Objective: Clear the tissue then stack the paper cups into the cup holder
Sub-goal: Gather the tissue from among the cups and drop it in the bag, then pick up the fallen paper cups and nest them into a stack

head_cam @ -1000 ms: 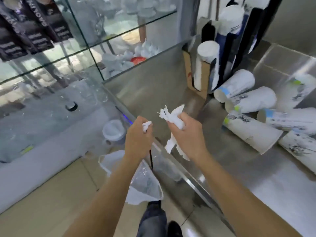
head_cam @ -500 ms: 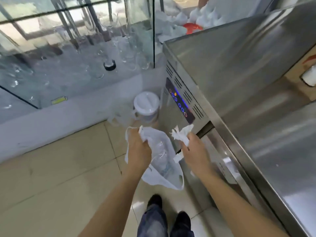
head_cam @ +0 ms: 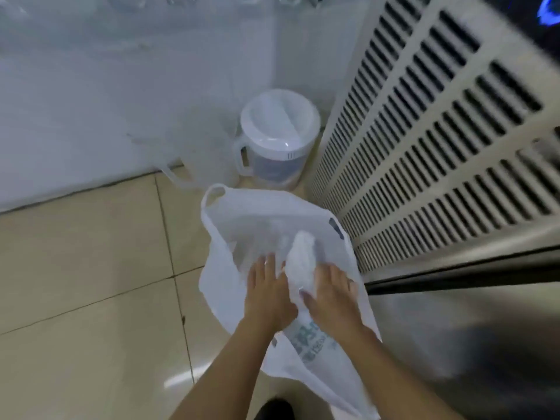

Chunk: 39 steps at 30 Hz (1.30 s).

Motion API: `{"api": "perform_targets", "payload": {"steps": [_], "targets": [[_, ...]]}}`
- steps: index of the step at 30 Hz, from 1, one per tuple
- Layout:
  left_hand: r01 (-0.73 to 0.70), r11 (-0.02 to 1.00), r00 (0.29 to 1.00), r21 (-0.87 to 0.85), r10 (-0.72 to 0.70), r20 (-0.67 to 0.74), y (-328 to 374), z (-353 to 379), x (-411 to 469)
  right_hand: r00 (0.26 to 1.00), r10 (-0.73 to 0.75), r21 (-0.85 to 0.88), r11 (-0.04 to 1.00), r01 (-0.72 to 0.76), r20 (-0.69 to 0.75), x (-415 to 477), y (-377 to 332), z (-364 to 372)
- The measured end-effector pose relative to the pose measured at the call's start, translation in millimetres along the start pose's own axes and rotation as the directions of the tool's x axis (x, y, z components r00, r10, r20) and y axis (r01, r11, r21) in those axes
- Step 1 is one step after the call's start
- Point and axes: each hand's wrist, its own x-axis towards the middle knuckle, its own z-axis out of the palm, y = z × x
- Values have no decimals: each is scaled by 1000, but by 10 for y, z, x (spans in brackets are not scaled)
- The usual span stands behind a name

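Floor: beige tiles (head_cam: 85, 268), white lidded jug (head_cam: 277, 137) beside vented steel cabinet (head_cam: 439, 140)
Tissue (head_cam: 301, 265): inside open white plastic bag (head_cam: 242, 225)
Left hand (head_cam: 266, 295): fingers spread flat, pressing the bag
Right hand (head_cam: 330, 297): grasping the tissue

Crumpled white tissue (head_cam: 301, 262) sits upright inside the open plastic bag (head_cam: 224, 234).

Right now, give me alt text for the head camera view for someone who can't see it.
Both hands, the left hand and right hand, press a crumpled white tissue into an open white plastic bag above a beige tiled floor. Behind the bag stands a lidded white pitcher, and a steel cabinet with vent slots fills the right side.
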Motion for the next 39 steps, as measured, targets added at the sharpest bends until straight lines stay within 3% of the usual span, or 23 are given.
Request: {"api": "perform_targets", "payload": {"steps": [2,4,8,14,23,28,34,39], "targets": [[-85,978,971,190,38,236,-148,231,92,947,-6,-178,982,67,321,89,218,262],[-102,968,975,229,51,215,-207,245,135,915,3,-180,981,76,403,126,302,290],[-97,980,995,176,100,-5,-157,-236,-22,972,-86,-105,988,111,218,46,131,-110],[-53,997,977,53,63,-203,43,-1462,-778,991,-134,-47,990,135,21,-424,-415,-1418],[-131,982,943,-133,82,-323,702,-3487,-2120,942,-231,23,969,244,-244,-1552,-1207,-3540],[-223,975,853,-4,193,-485,1238,-4398,-2578,870,-206,25,970,242,-447,-2022,-1328,-4464],[-452,892,769,22,402,-496,2165,-4894,-2829,775,-57,51,992,115,-630,-2560,-933,-5244],[-611,785,712,97,599,-366,3167,-4802,-2879,735,117,83,993,-82,-667,-3181,-223,-5593]]}}
